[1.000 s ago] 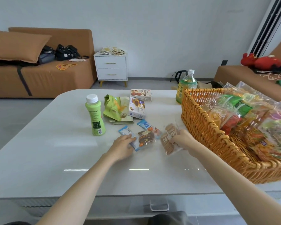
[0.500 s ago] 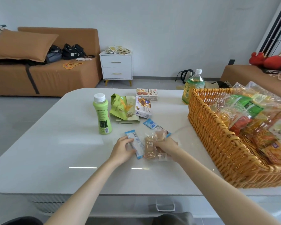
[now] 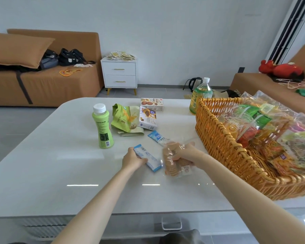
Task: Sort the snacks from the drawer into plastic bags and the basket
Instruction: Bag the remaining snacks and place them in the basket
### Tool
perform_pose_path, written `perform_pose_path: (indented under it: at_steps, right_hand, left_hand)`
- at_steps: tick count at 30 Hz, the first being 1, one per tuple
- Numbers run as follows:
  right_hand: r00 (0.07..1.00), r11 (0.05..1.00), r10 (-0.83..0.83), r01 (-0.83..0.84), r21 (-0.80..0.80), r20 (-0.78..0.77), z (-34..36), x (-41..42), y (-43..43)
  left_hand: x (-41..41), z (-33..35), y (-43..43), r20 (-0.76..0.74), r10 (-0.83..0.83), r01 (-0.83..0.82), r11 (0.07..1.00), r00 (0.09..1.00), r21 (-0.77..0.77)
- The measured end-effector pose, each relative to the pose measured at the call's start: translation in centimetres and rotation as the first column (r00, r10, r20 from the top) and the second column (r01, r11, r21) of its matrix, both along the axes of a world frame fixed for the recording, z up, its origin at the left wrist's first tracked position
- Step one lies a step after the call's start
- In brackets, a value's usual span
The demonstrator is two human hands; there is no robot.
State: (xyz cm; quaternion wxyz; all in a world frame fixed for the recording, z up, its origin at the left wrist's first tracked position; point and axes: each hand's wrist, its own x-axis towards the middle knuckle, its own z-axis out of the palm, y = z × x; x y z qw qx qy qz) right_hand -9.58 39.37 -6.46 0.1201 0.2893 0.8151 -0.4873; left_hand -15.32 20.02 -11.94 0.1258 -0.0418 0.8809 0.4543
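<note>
Clear cracker packet (image 3: 173,161); full wicker basket (image 3: 218,138)

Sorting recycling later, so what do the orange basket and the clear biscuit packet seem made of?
The orange woven basket looks like wicker or rattan: braided strands, slight sheen. The clear biscuit packet in the right hand looks like thin glossy plastic film: see-through, crinkled.

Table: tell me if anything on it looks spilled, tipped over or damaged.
Nothing on the table is spilled or broken. The green bottle and the big bottle stand upright. Only the green bag looks crumpled, lying beside a box. The left hand holds a blue packet, the right hand a pack of biscuits.
</note>
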Motion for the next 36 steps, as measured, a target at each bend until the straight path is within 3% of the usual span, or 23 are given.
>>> perform_pose_path:
  at_steps: [4,7,10,12,14,17,21,24,31,36]
  right_hand:
    - [0.992,0.967,0.058,-0.084,0.241,0.111,0.7,0.9,2.2]
    - [0.974,0.829,0.132,-0.209,0.519,0.182,0.5,0.7,2.4]
    - [0.961,0.722,0.277,-0.215,0.658,0.010,1.0,-0.7,1.9]
    - [0.935,0.750,0.341,-0.204,0.630,-0.103,1.2,-2.3,1.1]
    - [0.935,0.795,0.337,-0.223,0.564,-0.106,0.6,-4.3,0.5]
    - [0.951,0.827,0.307,-0.251,0.503,-0.029,-1.1,-6.8,-0.3]
    - [0.948,0.786,0.304,-0.303,0.539,0.090,-2.8,-8.9,-1.2]
    - [0.934,0.820,0.322,-0.358,0.447,0.157,-3.0,-9.4,-2.0]
    - [0.967,0.951,0.256,-0.254,0.177,0.012,-0.2,-6.3,-3.3]
    - [0.926,0.868,0.365,-0.377,0.324,0.098,-0.2,-2.0,-4.2]
  left_hand:
    - [-0.4,0.0,0.6,0.053,0.087,-0.091,0.993,0.995,0.073]
    - [-1.0,0.1,1.0,0.120,0.145,-0.166,0.967,0.982,0.192]
    - [-1.1,0.8,1.5,0.268,0.171,-0.267,0.885,0.948,0.381]
    - [-1.3,0.8,1.7,0.303,0.154,-0.278,0.861,0.940,0.425]
    - [-1.6,1.0,1.7,0.301,0.128,-0.257,0.859,0.945,0.444]
    - [-2.3,0.9,1.6,0.268,0.089,-0.202,0.879,0.959,0.431]
    - [-3.0,0.6,1.1,0.245,0.056,-0.154,0.902,0.968,0.403]
    - [-3.0,0.6,0.6,0.259,0.026,-0.136,0.900,0.965,0.415]
    - [-1.0,1.1,-0.3,0.331,-0.035,-0.132,0.874,0.943,0.467]
    - [1.7,1.0,0.0,0.323,-0.105,-0.083,0.851,0.941,0.519]
